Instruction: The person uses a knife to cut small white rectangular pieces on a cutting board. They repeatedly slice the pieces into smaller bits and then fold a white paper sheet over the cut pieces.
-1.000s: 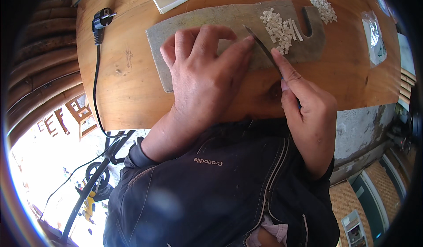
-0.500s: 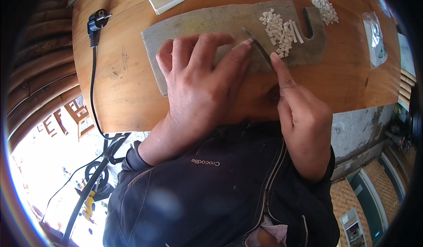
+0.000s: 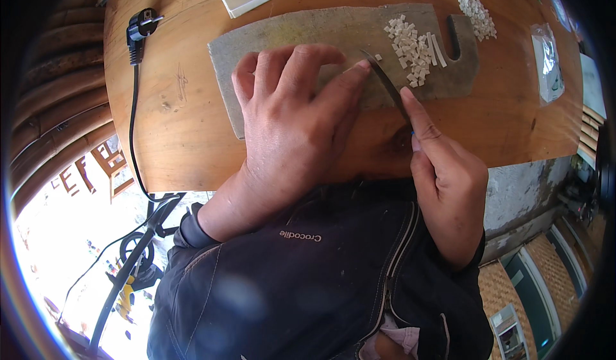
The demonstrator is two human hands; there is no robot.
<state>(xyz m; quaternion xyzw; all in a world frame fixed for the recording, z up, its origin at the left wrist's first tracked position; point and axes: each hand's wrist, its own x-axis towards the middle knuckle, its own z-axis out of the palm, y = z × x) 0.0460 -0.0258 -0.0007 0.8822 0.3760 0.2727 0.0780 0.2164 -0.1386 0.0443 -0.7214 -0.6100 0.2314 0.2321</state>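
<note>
A: Left hand (image 3: 295,116) flat on the grey cutting board (image 3: 289,33), fingers spread, clamping nothing visible (whatever lies beneath is hidden).

B: Right hand (image 3: 446,180)?

A: Its grip is closed around a knife (image 3: 385,84), blade on the board, just beside the pile of small white cubes (image 3: 410,49). Board rests on the wooden worktop (image 3: 173,103).

Bare board (image 3: 289,33) lies open left of the white pieces (image 3: 410,49); the left hand (image 3: 292,122) blocks its middle.
</note>
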